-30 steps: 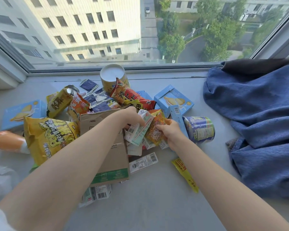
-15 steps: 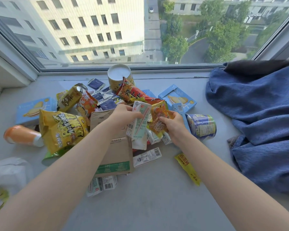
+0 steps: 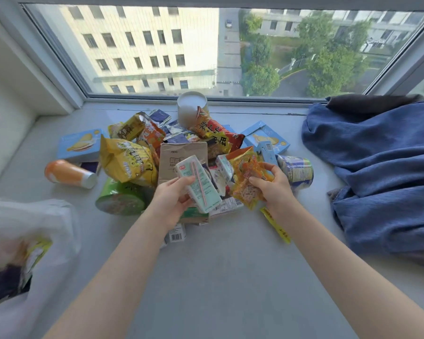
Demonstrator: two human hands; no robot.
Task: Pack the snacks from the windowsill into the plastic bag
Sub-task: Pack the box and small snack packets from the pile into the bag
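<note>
While snacks (image 3: 213, 137) lie heaped near the window, the left hand (image 3: 173, 200) grips a mint drink carton (image 3: 200, 184) and the right hand (image 3: 277, 190) pinches an orange packet (image 3: 249, 185). Open windowsill (image 3: 218, 265) stretches between the forearms, with the plastic bag (image 3: 42, 221) at the left edge and blue cloth (image 3: 377, 179) at the right.

Right of frame: crumpled blue blanket (image 3: 377, 172), dark grey cloth (image 3: 367, 104) on its upper end. Top: window (image 3: 230, 57); beige building (image 3: 145, 45), green trees (image 3: 328, 67), one car (image 3: 228, 22) beyond.
</note>
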